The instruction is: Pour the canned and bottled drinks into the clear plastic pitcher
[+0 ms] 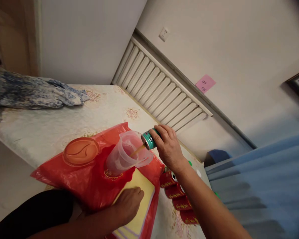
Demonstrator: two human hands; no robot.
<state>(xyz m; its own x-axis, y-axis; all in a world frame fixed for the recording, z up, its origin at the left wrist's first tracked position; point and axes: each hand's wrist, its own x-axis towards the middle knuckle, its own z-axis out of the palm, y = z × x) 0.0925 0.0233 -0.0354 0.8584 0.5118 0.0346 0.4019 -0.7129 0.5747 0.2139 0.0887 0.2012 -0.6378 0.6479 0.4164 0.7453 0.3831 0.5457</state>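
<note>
Head view gave the table (109,103) as the broadest thing, its pale cover printed with flowers. On it lay a red plastic sheet (64,177), and on that, a yellow cloth (142,184). Near the cloth, on the red layer, stood the translucent pitcher (117,161), its mouth uncovered. Several red cans (181,203) were grouped beyond the right forearm, and an orange lid (81,151) lay flat on the sheet on the pitcher's other side, well placed clear of the pour.

The right hand (169,146) was wrapped round a green can (147,139), tipping it at the pitcher's rim. The left hand (129,202) rested on the yellow cloth in a loose fist, apart from the pitcher; whether it pinched any fabric could not be told. Bringing that hand over to brace the pitcher would probably have made the pour safer, since the layers beneath looked slippery.

Smallest was the brownish stream (137,150), falling inside the rim. Doing this well likely called for a low can mouth, a gradual tilt as the can emptied, and an aim toward the inner wall to limit splashing and froth.
</note>
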